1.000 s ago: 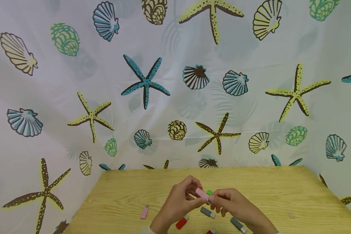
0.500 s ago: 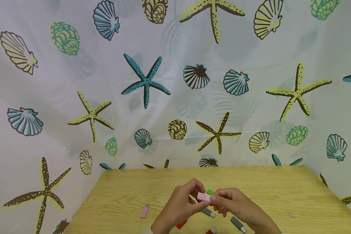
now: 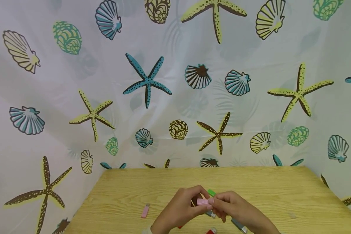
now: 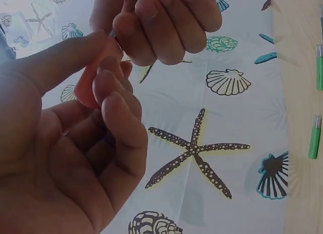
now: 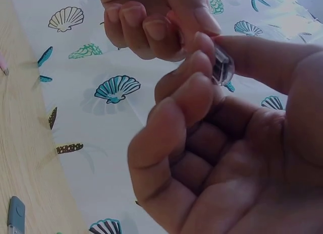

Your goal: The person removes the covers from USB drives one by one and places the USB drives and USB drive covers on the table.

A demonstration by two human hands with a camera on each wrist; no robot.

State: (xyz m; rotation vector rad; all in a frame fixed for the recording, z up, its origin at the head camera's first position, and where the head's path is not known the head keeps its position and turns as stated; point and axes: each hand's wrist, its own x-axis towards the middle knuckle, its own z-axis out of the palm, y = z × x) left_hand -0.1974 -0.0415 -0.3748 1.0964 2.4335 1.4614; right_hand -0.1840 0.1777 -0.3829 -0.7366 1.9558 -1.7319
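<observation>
Low over the wooden table (image 3: 280,195), both hands meet on a small pink USB stick (image 3: 202,201). My left hand (image 3: 194,202) pinches its left end between thumb and fingers. From the right, my right hand (image 3: 217,204) grips the other end. In the left wrist view the pink stick (image 4: 88,88) sits between the left hand's (image 4: 103,72) thumb and fingertips. The right wrist view has the right hand (image 5: 214,60) pinching a shiny end piece (image 5: 223,67). Most of the stick is hidden by fingers.
Loose sticks lie on the table: a green one (image 3: 211,192) just behind the hands, a pink one (image 3: 145,211) to the left, a grey one (image 3: 239,225) and a red one (image 3: 212,231) near the front edge. A shell-patterned curtain (image 3: 175,97) surrounds the table.
Both hands have sunk slightly and drawn closer together. The pink stick has turned from slanted to level, and less of it shows. The red stick on the left is now covered.
</observation>
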